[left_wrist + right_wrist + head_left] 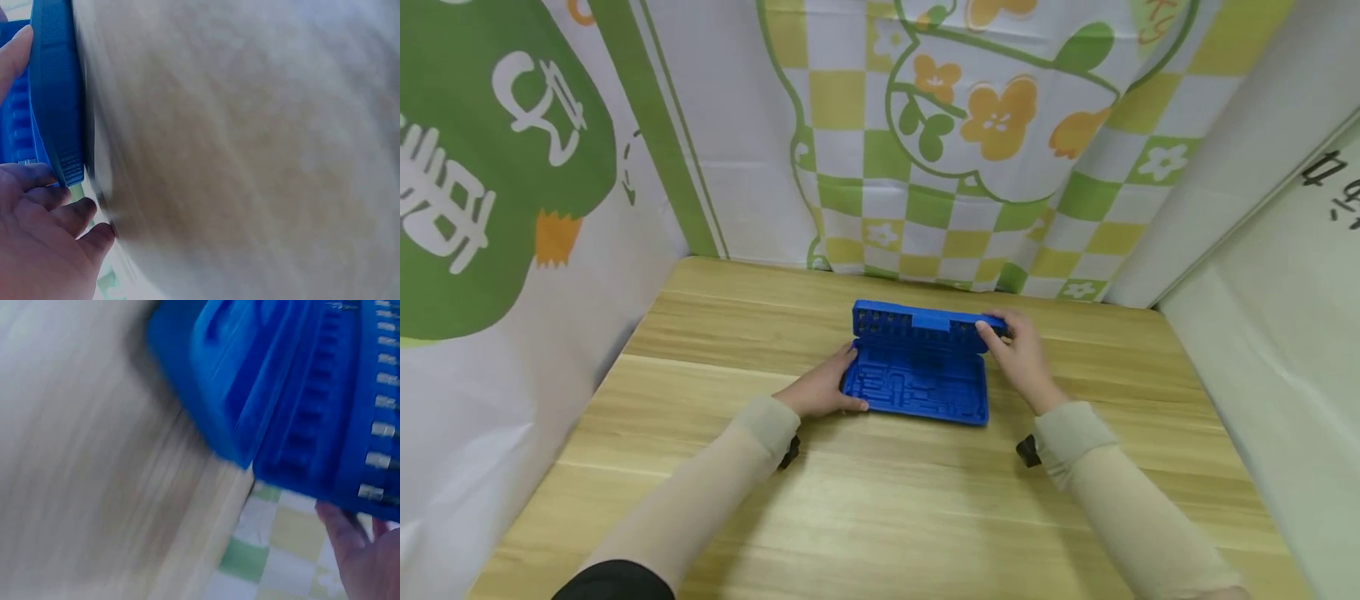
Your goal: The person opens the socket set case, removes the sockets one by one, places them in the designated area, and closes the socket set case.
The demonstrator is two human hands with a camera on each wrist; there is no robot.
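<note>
A blue plastic tool case (917, 387) stands open on the table in the head view. Its lower half shows molded recesses. The hinged back half (891, 322) is raised and carries rows of small metal pieces (383, 429), seen closer in the right wrist view. My left hand (822, 388) grips the left end of the lower half, thumb at the front corner and fingers along the side. With the thumb on its inner face and fingers behind, my right hand (1021, 357) holds the right end of the raised half.
The wooden table (895, 508) extends all round the case. Behind it hangs a checkered, flower-printed curtain (955, 225). White printed sheets wall in the left (625, 208) and right (1262, 292) sides. Black wrist devices (1027, 451) show under the sleeves.
</note>
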